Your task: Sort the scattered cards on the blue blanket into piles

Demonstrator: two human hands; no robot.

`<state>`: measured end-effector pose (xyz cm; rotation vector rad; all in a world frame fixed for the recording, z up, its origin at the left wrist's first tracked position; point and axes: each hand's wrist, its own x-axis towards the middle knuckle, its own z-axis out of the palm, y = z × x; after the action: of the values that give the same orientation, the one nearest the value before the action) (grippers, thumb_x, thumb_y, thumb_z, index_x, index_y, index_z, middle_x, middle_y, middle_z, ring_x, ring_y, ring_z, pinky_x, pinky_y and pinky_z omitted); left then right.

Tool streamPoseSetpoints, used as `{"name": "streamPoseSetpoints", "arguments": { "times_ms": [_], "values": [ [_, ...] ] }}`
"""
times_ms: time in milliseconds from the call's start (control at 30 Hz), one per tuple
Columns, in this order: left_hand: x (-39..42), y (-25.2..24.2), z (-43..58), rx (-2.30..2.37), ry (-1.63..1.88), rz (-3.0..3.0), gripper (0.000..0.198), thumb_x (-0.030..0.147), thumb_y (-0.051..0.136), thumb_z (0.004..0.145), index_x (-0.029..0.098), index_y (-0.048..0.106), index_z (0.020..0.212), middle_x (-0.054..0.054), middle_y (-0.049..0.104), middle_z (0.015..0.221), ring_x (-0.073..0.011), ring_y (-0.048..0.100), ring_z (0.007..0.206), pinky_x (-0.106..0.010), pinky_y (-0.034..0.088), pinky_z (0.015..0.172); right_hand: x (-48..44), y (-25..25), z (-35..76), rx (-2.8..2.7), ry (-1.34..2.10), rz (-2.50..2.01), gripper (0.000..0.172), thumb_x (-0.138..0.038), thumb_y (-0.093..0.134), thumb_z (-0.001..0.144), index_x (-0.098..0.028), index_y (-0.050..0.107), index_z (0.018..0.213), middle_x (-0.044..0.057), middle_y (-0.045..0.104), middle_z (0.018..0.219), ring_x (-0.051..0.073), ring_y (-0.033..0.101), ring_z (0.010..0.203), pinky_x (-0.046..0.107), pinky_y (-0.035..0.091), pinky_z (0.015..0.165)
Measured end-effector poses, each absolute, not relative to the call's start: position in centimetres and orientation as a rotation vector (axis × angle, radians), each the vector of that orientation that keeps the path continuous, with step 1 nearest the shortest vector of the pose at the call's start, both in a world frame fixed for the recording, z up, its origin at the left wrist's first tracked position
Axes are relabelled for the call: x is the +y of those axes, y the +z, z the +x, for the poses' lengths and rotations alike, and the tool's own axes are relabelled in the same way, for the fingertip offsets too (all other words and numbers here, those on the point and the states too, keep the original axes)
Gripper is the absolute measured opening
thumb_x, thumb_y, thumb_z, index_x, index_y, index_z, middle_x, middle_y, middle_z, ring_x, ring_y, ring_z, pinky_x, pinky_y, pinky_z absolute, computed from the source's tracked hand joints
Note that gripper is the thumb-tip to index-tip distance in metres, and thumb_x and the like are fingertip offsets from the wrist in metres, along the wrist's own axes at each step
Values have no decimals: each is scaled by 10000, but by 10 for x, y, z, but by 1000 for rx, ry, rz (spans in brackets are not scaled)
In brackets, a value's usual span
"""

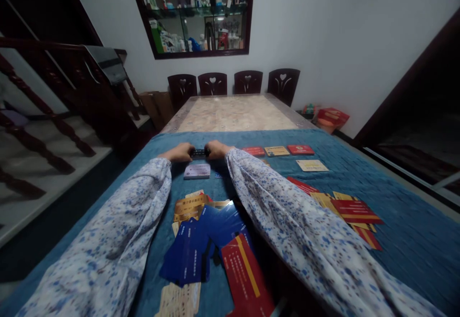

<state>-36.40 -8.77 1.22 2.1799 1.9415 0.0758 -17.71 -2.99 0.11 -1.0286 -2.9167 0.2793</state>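
Observation:
Both my arms reach forward over the blue cloth (147, 192). My left hand (181, 152) and my right hand (216, 150) close on the two ends of a dark stack of cards (199, 153). Just in front of it lies a stack of pale lilac cards (197, 171). Part of a blue card (218, 175) shows beside that, mostly hidden by my right sleeve. Nearer to me, blue cards (189, 254), gold cards (190, 207) and red cards (246, 274) lie in a loose, overlapping spread between my forearms.
To the right stand a red stack (301, 150), a yellow stack (276, 151) and another red stack (253, 151), with a cream card stack (312, 165) nearer. Loose red and gold cards (355, 210) overlap by my right forearm. Chairs (247, 82) line the table's far end (233, 111).

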Motion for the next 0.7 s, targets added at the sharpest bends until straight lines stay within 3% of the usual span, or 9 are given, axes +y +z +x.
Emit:
{"name": "streamPoseSetpoints", "arguments": {
  "times_ms": [300,533,700],
  "values": [
    [-95,9,-361,2057,175,2183,589,121,659,604,87,659,1192,-45,669,889,-252,625,930,-313,495,880,-35,1,-173,-2886,256,-1007,482,-217,749,810,-156,707,1286,154,706,1310,263,691,1174,243,531,934],
    [-100,10,-362,2154,212,2192,621,144,627,604,132,674,1224,-125,687,1130,-304,677,1023,-354,545,952,-37,1,-164,-2797,310,-997,661,-196,791,779,-152,612,1414,179,638,1372,293,678,1178,319,547,971],
    [-110,15,-353,2154,386,2270,434,204,593,737,114,713,1144,-136,718,1108,-264,688,937,-355,543,941,-42,7,-149,-2733,275,-985,499,-187,728,861,-142,658,1353,176,651,1345,260,675,1164,304,518,979]
  ]
}}
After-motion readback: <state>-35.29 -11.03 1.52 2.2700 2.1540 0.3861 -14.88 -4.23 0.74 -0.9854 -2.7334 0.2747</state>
